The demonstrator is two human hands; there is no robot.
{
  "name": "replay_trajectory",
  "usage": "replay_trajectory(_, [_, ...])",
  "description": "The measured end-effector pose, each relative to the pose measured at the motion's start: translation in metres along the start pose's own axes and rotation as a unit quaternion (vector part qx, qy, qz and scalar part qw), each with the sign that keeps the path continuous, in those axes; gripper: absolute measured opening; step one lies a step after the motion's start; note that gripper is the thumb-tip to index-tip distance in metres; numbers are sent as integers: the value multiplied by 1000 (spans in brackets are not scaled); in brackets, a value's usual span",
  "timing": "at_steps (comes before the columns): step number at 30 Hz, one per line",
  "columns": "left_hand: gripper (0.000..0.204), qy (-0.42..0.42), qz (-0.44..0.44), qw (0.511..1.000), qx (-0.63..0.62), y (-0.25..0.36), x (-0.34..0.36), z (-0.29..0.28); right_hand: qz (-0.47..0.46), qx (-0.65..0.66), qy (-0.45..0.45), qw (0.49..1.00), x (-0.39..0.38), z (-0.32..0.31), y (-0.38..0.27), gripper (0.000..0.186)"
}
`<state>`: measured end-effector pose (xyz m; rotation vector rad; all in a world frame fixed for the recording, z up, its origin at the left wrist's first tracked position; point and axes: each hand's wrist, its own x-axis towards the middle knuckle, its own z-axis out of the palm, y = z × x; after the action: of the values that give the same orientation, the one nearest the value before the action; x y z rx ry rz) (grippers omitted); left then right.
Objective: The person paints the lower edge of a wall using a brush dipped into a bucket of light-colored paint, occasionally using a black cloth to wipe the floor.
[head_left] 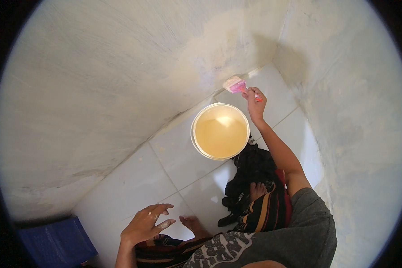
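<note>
A wide paintbrush (pixel 238 86) with pale bristles, a pink ferrule and a red-tipped handle is gripped by my right hand (pixel 256 101). Its bristles are at the foot of the far wall (pixel 187 67); whether they touch it I cannot tell. Just left of my right forearm stands a round white bucket (pixel 193 134) containing pale yellow liquid. My left hand (pixel 146 225), flecked with white paint, hovers near my knee with thumb and fingers apart and nothing in it.
A second wall (pixel 362 102) rises on the right and meets the far wall in a corner. White tiles (pixel 174 161) cover the floor. Dark bunched cloth (pixel 241 196) lies beside my foot below the bucket. A blue box-like object (pixel 58 243) sits at the lower left against the wall.
</note>
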<state>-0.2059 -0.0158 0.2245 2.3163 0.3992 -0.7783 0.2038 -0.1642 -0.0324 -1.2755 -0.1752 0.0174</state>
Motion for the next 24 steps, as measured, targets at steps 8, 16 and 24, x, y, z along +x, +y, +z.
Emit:
replay_trajectory(8, [44, -18, -22, 1000, -8, 0, 1, 2, -57, 72, 5, 996, 40, 32, -58, 15])
replay_trajectory(16, [45, 9, 7, 1000, 15, 1, 1, 4, -65, -123, -8, 990, 34, -11, -35, 22])
replay_trajectory(24, [42, -10, -44, 999, 4, 8, 1, 0, 92, -120, -121, 981, 36, 35, 20, 23])
